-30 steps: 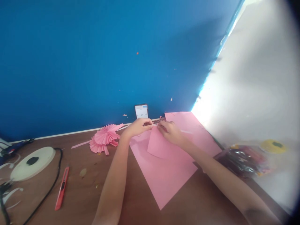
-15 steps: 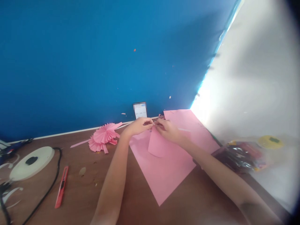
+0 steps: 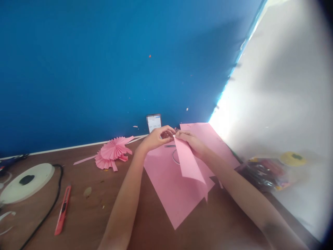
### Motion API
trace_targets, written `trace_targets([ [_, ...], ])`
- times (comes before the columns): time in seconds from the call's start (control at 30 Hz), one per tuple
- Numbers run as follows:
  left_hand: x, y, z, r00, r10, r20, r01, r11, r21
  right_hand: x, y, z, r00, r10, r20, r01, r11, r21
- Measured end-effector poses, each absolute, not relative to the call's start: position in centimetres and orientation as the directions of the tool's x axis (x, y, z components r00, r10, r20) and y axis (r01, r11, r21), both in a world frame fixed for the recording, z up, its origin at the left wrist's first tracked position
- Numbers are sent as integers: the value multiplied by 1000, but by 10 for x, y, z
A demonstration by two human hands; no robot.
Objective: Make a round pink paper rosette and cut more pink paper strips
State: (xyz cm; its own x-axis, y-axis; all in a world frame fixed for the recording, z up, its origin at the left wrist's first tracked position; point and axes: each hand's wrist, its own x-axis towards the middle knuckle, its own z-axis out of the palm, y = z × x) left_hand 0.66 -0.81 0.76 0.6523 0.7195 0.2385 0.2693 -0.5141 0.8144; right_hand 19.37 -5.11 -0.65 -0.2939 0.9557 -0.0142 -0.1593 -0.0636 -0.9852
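Observation:
My right hand pinches the narrow top end of a folded pink paper piece, which hangs toward me with its lower edge spreading apart. A small white bit shows at that top end. Close beside it, my left hand is curved, its thumb and fingers apart near the white bit; whether it touches the paper is unclear. Below lies a large pink paper sheet. On this sheet, partly covered by the held paper, scissors show thin dark blades and a round handle loop.
Pleated pink paper fans lie to the left. A red box cutter, a black cable and a white round reel are nearer me. A phone leans on the blue wall. Plastic packaging sits at right.
The pink piece has turned and swung right, its lower end now spread toward me. The left fingers have parted from their pinch. The scissors have come into view.

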Motion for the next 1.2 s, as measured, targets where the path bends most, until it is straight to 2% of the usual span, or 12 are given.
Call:
trace_targets([
  [0.23,4,-13,13,629,730,267,266,-525,809,193,-49,-6,-300,953,-34,-212,-101,-972],
  [0.43,9,-11,11,573,719,393,235,-604,762,194,-47,-9,-304,952,-30,-222,-101,-970],
  [0.63,11,-9,8,583,683,440,193,-642,742,195,-45,-8,-294,954,-63,-254,-141,-957],
  [0.9,9,-9,10,622,672,403,258,-661,705,194,-45,-8,-300,951,-69,-250,-148,-957],
  [1.07,11,-14,14,661,674,329,338,-659,672,194,-45,-9,-332,940,-74,-244,-161,-956],
  [1.2,16,-16,15,672,675,305,339,-646,684,195,-44,-12,-294,954,-63,-199,-126,-972],
])
